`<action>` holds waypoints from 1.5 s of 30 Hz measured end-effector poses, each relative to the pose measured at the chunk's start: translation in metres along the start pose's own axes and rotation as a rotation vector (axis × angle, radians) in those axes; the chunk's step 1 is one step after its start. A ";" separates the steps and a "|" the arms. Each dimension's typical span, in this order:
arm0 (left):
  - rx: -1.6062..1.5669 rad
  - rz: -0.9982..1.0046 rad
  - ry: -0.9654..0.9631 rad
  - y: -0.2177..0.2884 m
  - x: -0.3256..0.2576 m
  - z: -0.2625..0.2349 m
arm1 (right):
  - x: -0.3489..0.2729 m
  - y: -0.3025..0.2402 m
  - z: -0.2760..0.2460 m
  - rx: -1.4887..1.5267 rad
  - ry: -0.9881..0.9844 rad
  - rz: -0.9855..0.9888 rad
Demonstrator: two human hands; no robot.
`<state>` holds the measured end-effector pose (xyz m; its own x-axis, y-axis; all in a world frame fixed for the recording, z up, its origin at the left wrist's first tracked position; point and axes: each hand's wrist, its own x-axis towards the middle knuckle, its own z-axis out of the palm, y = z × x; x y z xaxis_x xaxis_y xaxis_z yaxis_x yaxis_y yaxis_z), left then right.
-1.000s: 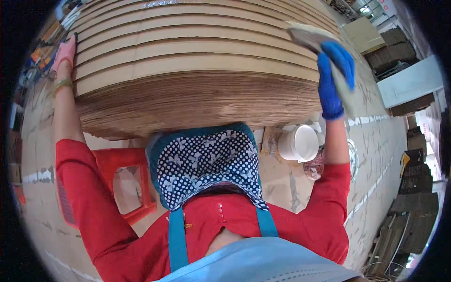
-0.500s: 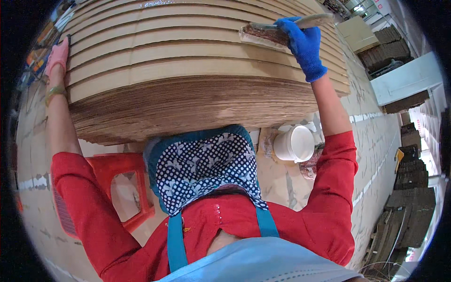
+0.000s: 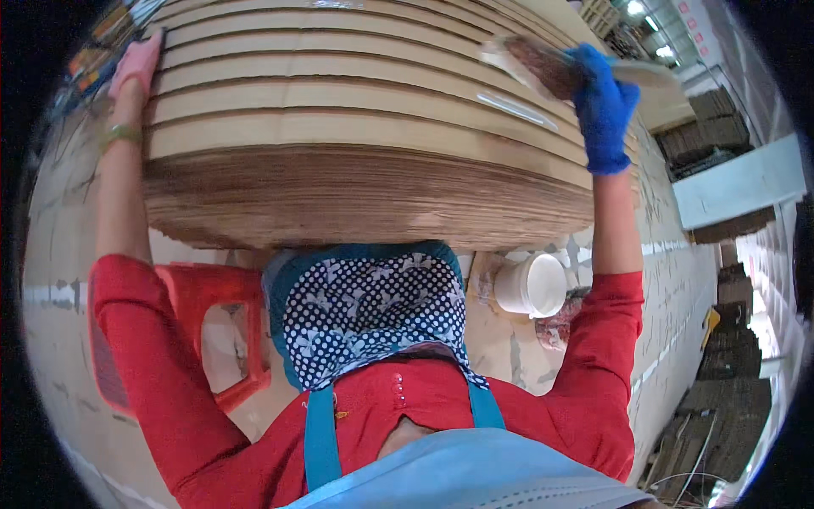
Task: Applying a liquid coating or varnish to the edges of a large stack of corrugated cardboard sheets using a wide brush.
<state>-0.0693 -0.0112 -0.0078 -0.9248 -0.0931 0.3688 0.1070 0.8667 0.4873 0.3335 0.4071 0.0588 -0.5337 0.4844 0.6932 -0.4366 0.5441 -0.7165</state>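
Staggered sheets of brown cardboard point(image 3: 331, 127) lie in a thick stack in front of me, their near edges showing as overlapping strips. My right hand point(image 3: 602, 114), in a blue knitted glove, is closed around a wide brush point(image 3: 543, 68). Its brown bristles have a whitish wet edge and point left, held over the right part of the stack. A shiny wet streak point(image 3: 517, 110) lies on the strips just below the bristles. At the stack's far left edge rests my left hand point(image 3: 138, 66) in a pink glove; its fingers are mostly hidden.
A white bucket point(image 3: 532, 286) stands on the floor to the right of my apron point(image 3: 373, 305). On the left is a red plastic stool point(image 3: 225, 297). Further right are a pale board point(image 3: 742, 182) and several stacks of dark cardboard point(image 3: 729, 424).
My right hand has moved right with the brush, whose bristles are now tilted more. A wet streak now shows where the brush was. The view has shifted slightly.
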 end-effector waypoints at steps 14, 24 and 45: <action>-0.074 -0.011 0.039 0.018 -0.016 -0.010 | 0.007 -0.004 0.163 -0.539 -0.332 -0.166; -0.054 -0.175 0.033 0.049 -0.068 -0.055 | 0.065 -0.006 0.206 -0.761 -0.319 -0.552; -0.116 -0.125 0.008 0.048 -0.065 -0.056 | 0.084 0.007 0.234 -0.646 -0.257 -0.215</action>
<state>0.0160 0.0089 0.0362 -0.9306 -0.2008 0.3059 0.0336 0.7855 0.6179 0.1160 0.2914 0.0934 -0.6725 0.1884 0.7157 -0.0788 0.9433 -0.3223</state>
